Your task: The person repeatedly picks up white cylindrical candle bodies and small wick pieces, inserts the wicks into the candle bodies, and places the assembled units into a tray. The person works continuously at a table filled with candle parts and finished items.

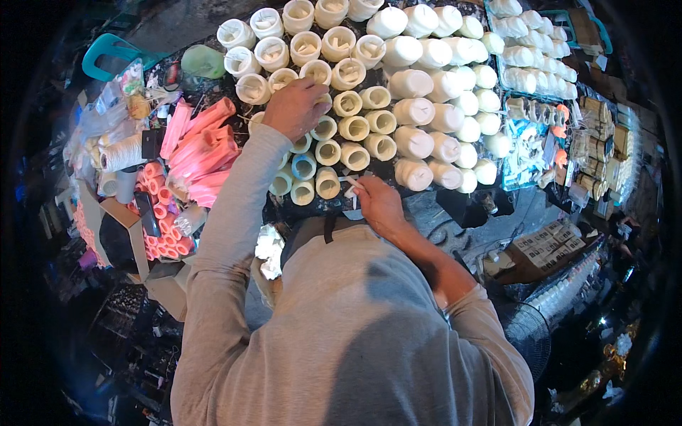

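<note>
Rows of hollow cream wax-like cups (354, 128) stand on the dark table before me. My left hand (295, 108) reaches over them, its fingers curled down at the rim of one cream cup (323, 104); its fingertips are partly hidden. Near the table's front edge, my right hand (381, 206) pinches short white sticks (351, 186) beside the closest cups. Farther back, several larger white cups (305, 48) have white pieces inside. One nearby cup (304, 166) looks bluish within.
Rounded white candle-like pieces (414, 111) fill the table's right side, with more in a teal crate (536, 57). Pink tubes (206, 153) are heaped at the left near an open cardboard box (124, 220). A fan (529, 334) stands low at right.
</note>
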The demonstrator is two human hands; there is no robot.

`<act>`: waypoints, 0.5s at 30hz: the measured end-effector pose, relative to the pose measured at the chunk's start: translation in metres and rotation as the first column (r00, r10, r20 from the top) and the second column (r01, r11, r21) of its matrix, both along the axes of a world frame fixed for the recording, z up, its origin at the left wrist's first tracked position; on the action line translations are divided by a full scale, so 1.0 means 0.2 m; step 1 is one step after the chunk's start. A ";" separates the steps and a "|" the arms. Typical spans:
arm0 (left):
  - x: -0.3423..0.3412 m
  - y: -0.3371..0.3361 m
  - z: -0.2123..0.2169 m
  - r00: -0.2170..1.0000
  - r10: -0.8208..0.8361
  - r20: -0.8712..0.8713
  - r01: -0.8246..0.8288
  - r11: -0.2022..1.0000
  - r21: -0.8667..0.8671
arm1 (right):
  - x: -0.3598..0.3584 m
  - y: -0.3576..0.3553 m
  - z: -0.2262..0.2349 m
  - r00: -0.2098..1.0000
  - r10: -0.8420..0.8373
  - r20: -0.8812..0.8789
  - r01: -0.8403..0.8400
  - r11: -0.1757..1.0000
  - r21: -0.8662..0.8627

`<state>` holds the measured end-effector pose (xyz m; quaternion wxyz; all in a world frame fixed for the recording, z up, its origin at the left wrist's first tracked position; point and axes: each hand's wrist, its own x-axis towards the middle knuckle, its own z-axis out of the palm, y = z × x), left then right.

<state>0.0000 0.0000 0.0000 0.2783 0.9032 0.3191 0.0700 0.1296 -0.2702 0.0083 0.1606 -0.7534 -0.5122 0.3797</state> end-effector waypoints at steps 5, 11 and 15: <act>-0.04 0.03 -0.06 0.999 0.002 0.042 -0.001 0.999 -0.035 | 0.07 0.25 0.23 0.979 -0.202 -0.041 0.205 0.946 0.249; -0.08 0.02 -0.02 0.996 0.085 0.042 -0.076 0.981 -0.176 | 0.11 0.70 0.10 0.990 -0.138 0.040 0.102 0.871 0.481; -0.08 0.00 0.01 0.988 0.132 0.078 -0.110 0.965 -0.239 | 0.09 0.84 0.01 0.987 -0.044 0.153 -0.047 0.836 0.547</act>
